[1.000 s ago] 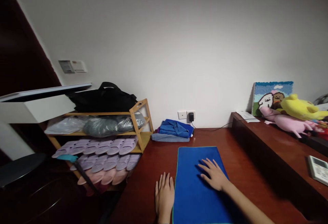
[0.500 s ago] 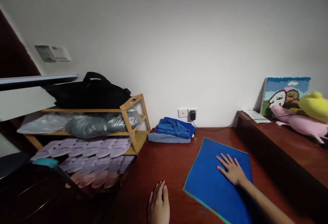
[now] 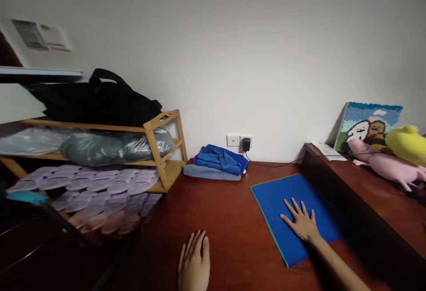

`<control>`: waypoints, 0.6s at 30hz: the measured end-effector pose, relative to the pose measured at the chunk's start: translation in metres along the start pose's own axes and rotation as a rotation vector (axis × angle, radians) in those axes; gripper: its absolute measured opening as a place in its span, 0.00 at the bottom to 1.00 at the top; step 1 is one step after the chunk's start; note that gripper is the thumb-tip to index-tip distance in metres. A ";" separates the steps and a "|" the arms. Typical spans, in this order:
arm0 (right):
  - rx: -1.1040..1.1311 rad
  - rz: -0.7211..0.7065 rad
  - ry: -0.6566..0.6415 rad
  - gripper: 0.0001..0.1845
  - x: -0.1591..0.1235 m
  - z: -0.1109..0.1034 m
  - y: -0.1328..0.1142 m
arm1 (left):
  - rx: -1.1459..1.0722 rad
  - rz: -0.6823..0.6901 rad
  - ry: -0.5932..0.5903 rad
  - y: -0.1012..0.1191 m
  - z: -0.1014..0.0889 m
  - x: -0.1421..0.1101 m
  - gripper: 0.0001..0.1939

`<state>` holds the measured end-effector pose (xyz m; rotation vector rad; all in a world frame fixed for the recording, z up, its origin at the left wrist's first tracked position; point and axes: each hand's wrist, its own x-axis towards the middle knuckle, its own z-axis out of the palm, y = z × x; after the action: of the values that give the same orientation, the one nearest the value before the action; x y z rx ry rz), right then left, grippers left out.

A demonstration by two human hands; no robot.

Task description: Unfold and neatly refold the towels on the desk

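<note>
Farther from the left hand (image 3: 195,265), which rests on the desk (image 3: 229,220) with fingers close together, the blue cloth (image 3: 270,198) has turned and slid rightward. It looks light, soft and floppy, easiest to pinch at its near green-edged corner. The right hand (image 3: 304,228) lies on it palm down, fingers spread wide, forearm slanting in from the lower right.

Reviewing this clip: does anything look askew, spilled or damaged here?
The blue cloth under the right hand lies askew: its edges run at an angle to those of the desk. The pile of cloths by the wall looks loosely bunched. I see no spill or damage.
</note>
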<state>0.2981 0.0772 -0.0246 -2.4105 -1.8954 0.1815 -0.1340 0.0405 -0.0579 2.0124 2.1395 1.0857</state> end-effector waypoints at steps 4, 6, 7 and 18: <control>0.045 0.110 -0.021 0.46 0.024 -0.006 -0.027 | 0.013 0.004 -0.012 -0.003 0.004 0.000 0.29; 0.068 0.157 -0.037 0.47 0.043 -0.011 -0.038 | 0.016 0.013 -0.010 -0.006 0.007 0.000 0.29; 0.079 0.176 -0.039 0.47 0.052 -0.012 -0.043 | 0.019 0.017 -0.007 -0.009 0.009 0.000 0.29; 0.146 0.272 -0.026 0.48 0.126 -0.018 -0.063 | 0.060 0.064 -0.011 -0.018 0.016 -0.001 0.28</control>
<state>0.2687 0.2151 -0.0050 -2.5644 -1.4966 0.3536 -0.1422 0.0480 -0.0789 2.1220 2.1415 1.0266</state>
